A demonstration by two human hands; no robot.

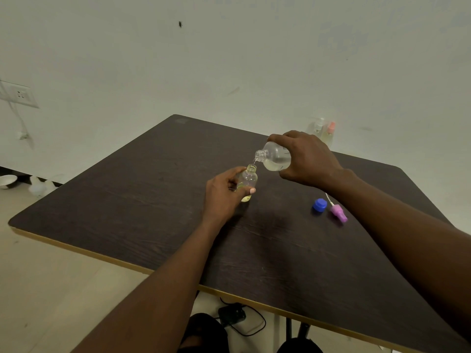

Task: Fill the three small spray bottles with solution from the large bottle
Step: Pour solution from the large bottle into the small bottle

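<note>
While the right hand (pixel 305 159) curls its fingers and thumb around the body of the large bottle (pixel 276 159), tilting it neck-down to the left, we see the left hand (pixel 224 194) wrapped round a small spray bottle (pixel 247 179) that stands upright on the dark wood-grain table (pixel 127 200). The large bottle's open mouth hangs just above and to the right of the small bottle's open neck, and a thin thread of liquid seems to run between them. Pale, yellowish solution pools in the lower side of the tilted large bottle; we make out a shallow layer of the same tint at the bottom of the small one. The left thumb lies across the front of the small bottle, fingers behind it.

Near the right forearm, on the table, we find a blue cap (pixel 319 205) and, just beside it, a purple spray head (pixel 339 212) lying on its side, its white dip tube pointing away from us. At the table's far edge, beyond the right hand, a white-topped bottle (pixel 318 124) and a pink-topped bottle (pixel 330 128) stand close together; both are blurred, and we cannot tell how full they are. A wall socket (pixel 21 94) sits on the pale wall at far left, and a black adapter (pixel 232 314) with its cable lies on the floor under the table's near edge.
</note>
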